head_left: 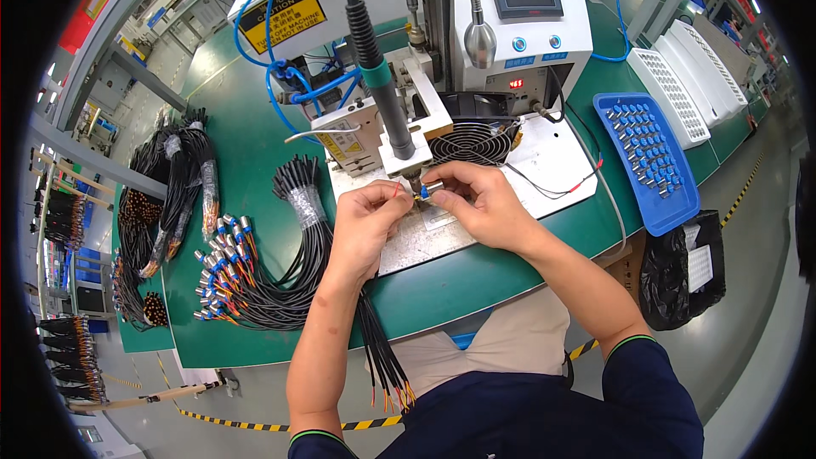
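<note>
My left hand (pixel 371 219) pinches a thin red wire between thumb and fingers. Close beside it, my right hand (pixel 486 204) grips a small metal connector with a blue ring (pixel 432 189). Both hands meet under the tip of a soldering iron (pixel 395 115) fixed upright on a bench machine (pixel 520 51). Whether wire and connector touch is hidden by my fingers. Left of my left forearm lies a bundle of black cables (pixel 297 195), with many blue-ringed metal connectors (pixel 225 263) at its coloured wire ends. More loose cables (pixel 382 353) hang over the table edge near my lap.
A blue tray (pixel 671 219) of connectors stands on the green table (pixel 433 289) at right, beside white perforated trays (pixel 667 93). Behind my hands is a black fan (pixel 472 143). Further cable bundles (pixel 174 178) lie at far left. A black-bagged bin (pixel 667 280) stands below the right edge.
</note>
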A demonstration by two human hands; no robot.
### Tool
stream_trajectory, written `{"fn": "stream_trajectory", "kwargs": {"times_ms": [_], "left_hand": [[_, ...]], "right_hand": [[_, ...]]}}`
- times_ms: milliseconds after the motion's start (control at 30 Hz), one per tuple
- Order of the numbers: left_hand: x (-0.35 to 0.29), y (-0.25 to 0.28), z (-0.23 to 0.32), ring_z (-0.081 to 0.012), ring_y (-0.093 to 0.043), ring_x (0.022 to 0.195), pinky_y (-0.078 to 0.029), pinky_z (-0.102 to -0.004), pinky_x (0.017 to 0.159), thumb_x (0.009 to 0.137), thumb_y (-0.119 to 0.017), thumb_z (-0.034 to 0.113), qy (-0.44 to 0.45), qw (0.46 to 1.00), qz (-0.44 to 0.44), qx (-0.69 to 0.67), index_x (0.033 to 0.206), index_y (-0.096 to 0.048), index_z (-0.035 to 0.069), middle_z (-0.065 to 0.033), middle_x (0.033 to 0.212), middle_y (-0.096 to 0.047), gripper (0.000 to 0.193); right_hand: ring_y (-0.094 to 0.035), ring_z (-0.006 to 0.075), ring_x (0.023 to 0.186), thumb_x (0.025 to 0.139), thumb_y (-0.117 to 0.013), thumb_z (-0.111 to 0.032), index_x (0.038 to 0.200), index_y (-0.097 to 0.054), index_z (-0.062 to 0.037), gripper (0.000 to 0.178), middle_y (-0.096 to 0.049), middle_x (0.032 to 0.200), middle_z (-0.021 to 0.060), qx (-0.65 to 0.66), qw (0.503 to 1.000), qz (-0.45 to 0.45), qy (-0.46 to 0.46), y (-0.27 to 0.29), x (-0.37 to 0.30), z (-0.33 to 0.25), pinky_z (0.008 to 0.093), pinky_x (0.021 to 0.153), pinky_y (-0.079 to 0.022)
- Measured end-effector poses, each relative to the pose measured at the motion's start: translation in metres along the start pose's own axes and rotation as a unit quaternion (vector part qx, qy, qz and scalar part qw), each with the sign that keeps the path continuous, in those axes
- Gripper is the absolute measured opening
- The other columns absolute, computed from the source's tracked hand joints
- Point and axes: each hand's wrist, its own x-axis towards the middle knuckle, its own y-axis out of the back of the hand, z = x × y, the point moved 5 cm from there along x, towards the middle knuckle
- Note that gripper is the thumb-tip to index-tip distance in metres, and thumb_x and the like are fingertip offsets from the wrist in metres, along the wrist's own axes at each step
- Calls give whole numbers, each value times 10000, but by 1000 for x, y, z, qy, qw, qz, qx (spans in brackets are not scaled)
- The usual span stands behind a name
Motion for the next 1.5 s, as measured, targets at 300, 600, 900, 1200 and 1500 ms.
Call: {"fn": "stream_trajectory", "kwargs": {"times_ms": [300, 600, 900, 1200, 1500], "left_hand": [[0, 1, 0, -29, -497, 639, -342, -219, 567, 978, -785, 24, -2, 1000, 4, 7, 990, -782, -32, 24, 800, -674, 58], [0, 2, -1, -28, -498, 638, -343, -219, 569, 974, -787, 24, -1, 1000, 5, 7, 981, -784, -30, 27, 796, -675, 54], [0, 1, 0, -28, -498, 635, -344, -220, 567, 972, -788, 20, 0, 1000, 8, 9, 981, -781, -38, 25, 790, -674, 59], [0, 1, 0, -29, -493, 633, -341, -222, 566, 979, -788, 26, -3, 1000, 4, 8, 995, -782, -40, 25, 793, -670, 68], [0, 2, -1, -26, -486, 631, -334, -224, 563, 981, -789, 30, 1, 1000, 4, 11, 1015, -780, -41, 31, 795, -663, 80]], "right_hand": [[-703, 86, 914, 1030, -755, -40, 1290, -752, 18, 267, -796, 1105, 65, 1, 1000, 5, 5, 0, 0, 1, 269, 821, -581], [-705, 87, 927, 1032, -752, -37, 1292, -750, 17, 266, -794, 1111, 63, 3, 1000, 2, -7, -1, 0, 1, 270, 836, -583], [-702, 83, 930, 1036, -751, -38, 1290, -745, 24, 262, -787, 1107, 58, 9, 1000, -2, -11, -1, 0, 2, 265, 838, -579], [-682, 71, 898, 1038, -751, -40, 1273, -749, 30, 245, -784, 1069, 48, 10, 1000, 1, 1, -1, 0, 2, 256, 803, -567], [-679, 71, 892, 1040, -754, -51, 1279, -752, 31, 252, -786, 1068, 50, 7, 1000, 2, -1, -1, 0, 2, 255, 794, -565]]}}
